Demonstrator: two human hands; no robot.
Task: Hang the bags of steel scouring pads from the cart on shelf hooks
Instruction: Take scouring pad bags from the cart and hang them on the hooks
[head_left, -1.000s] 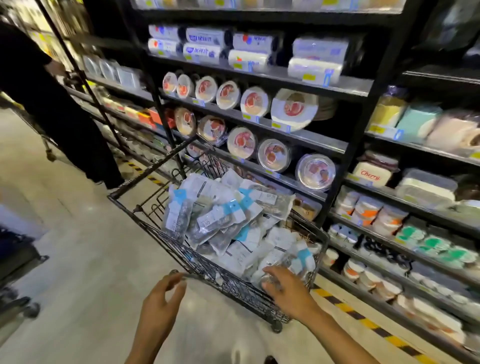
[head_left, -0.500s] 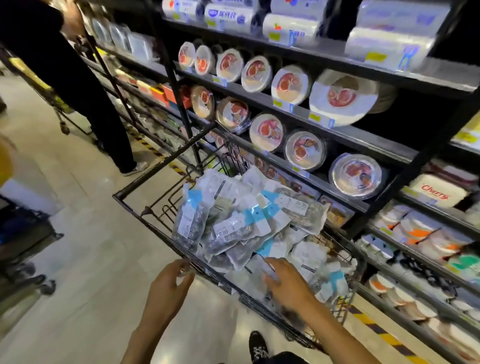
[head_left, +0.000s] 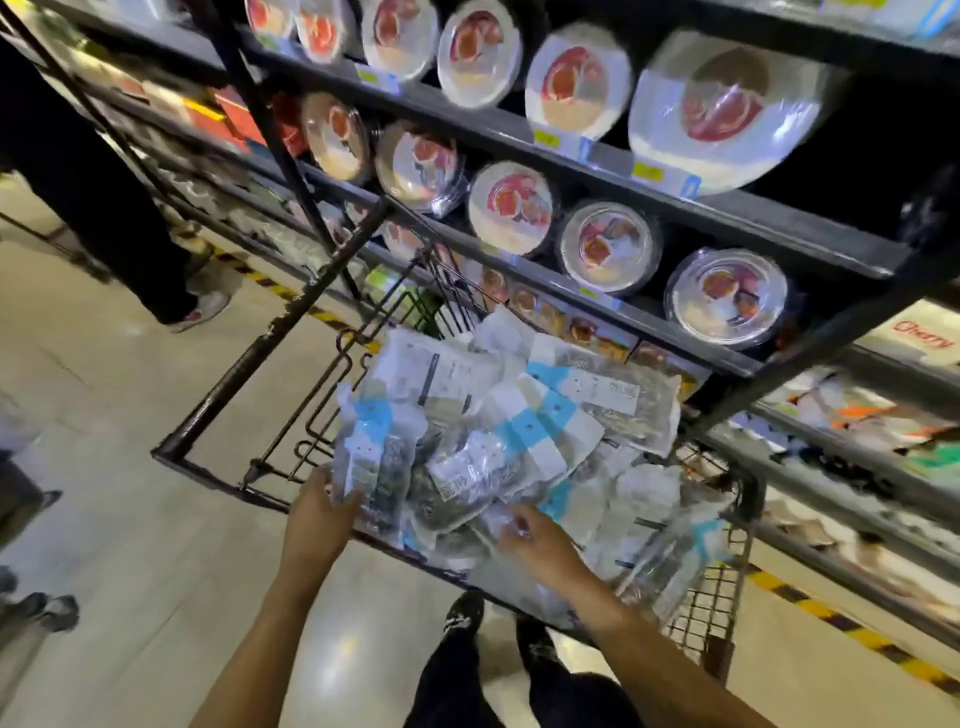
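Note:
A black wire cart (head_left: 218, 415) stands against the shelving, heaped with clear bags of steel scouring pads (head_left: 498, 441) that have white and blue header cards. My left hand (head_left: 317, 512) is at the near left of the heap, its fingers touching the edge of an upright bag (head_left: 374, 447). My right hand (head_left: 540, 540) lies palm down on the bags at the near middle, fingers spread. Whether either hand grips a bag is hidden. No shelf hooks show.
Dark metal shelves (head_left: 675, 205) to the right hold round plastic-wrapped plates and bowls. Another person in dark clothes (head_left: 104, 197) stands to the far left in the aisle. Yellow and black floor tape (head_left: 831, 621) runs along the shelf base. My own feet (head_left: 462, 618) are beneath the cart.
I have come closer to the cart. My left hand has moved from outside the near rim to the leftmost bag. My right hand has slid further onto the heap.

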